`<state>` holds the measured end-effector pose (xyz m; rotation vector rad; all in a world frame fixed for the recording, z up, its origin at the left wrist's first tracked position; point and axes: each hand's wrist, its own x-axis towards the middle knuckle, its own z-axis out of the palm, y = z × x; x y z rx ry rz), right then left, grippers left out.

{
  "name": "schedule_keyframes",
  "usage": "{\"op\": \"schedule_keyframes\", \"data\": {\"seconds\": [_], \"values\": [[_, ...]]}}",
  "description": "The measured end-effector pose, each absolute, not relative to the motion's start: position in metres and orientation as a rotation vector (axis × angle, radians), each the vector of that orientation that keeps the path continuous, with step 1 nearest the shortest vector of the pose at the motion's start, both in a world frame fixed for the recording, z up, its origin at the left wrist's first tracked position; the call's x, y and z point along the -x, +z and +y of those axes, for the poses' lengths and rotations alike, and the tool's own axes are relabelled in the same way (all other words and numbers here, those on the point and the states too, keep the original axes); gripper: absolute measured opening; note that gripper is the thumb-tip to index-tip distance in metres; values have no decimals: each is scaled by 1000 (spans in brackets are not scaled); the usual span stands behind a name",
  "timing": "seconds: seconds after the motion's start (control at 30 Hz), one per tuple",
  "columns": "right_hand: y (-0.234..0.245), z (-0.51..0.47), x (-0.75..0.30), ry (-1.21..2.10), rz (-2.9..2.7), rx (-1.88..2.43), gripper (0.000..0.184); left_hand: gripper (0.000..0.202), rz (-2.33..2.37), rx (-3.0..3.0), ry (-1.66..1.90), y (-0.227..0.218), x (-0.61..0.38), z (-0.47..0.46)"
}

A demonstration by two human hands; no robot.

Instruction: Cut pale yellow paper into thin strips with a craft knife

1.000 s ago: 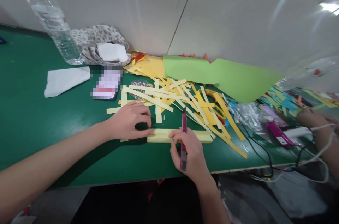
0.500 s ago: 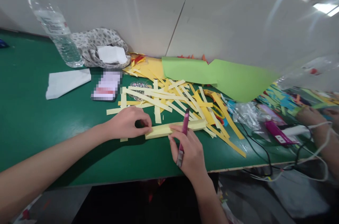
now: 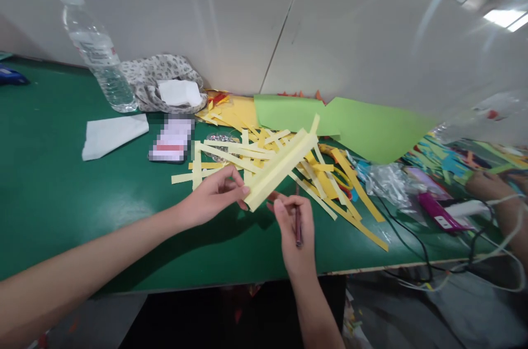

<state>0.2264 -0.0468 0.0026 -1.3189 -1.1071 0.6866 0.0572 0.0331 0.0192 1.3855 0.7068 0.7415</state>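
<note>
My left hand [image 3: 223,189] pinches the near-left end of a folded pale yellow paper strip [image 3: 280,167], lifted and slanting up to the right. A narrow tab sticks up from its far end. My right hand [image 3: 297,222] is below the strip, its fingers curled around a slim purple pen-like tool [image 3: 298,228]; its exact kind is unclear. Whether the right fingertips touch the paper I cannot tell. Under and behind the held paper lies a loose heap of cut yellow paper strips [image 3: 355,184].
Further back are green paper sheets [image 3: 371,123], a phone [image 3: 172,140], a white tissue [image 3: 115,134], a patterned cloth bag [image 3: 165,68] and a water bottle [image 3: 99,57]. To the right are crumpled plastic [image 3: 388,181], a magenta device [image 3: 439,214], cables and another person's hand [image 3: 490,184].
The folded paper strip was flat on the table and is now raised and tilted by my left hand. My right hand has moved off its top, lower and to the right, still gripping the tool.
</note>
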Motion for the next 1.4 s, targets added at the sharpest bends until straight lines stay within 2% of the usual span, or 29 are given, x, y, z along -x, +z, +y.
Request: {"op": "schedule_keyframes", "data": {"seconds": [0.23,0.4,0.5,0.73,0.87,1.03,1.2,1.4], "values": [[11,-36,-201,812,-885,1154,32,19,679,-1458,748,11,-59,25],[12,-30,-206,697,-852,1172,36,21,687,-1354,847,12,-58,31],[14,-30,-212,702,-915,1201,37,26,634,-1276,819,16,-57,33],[22,-40,-229,1013,-1303,1235,33,41,674,-1094,905,26,-49,44],[26,-37,-246,902,-1334,1301,30,36,860,-1080,1024,28,-40,55],[28,-26,-274,625,-1168,1364,35,26,924,-1157,1073,25,-36,61],[25,-22,-292,442,-1131,1379,35,30,955,-1518,816,20,-38,60],[16,-19,-303,408,-1211,1434,33,40,1033,-1973,586,18,-35,56]]}}
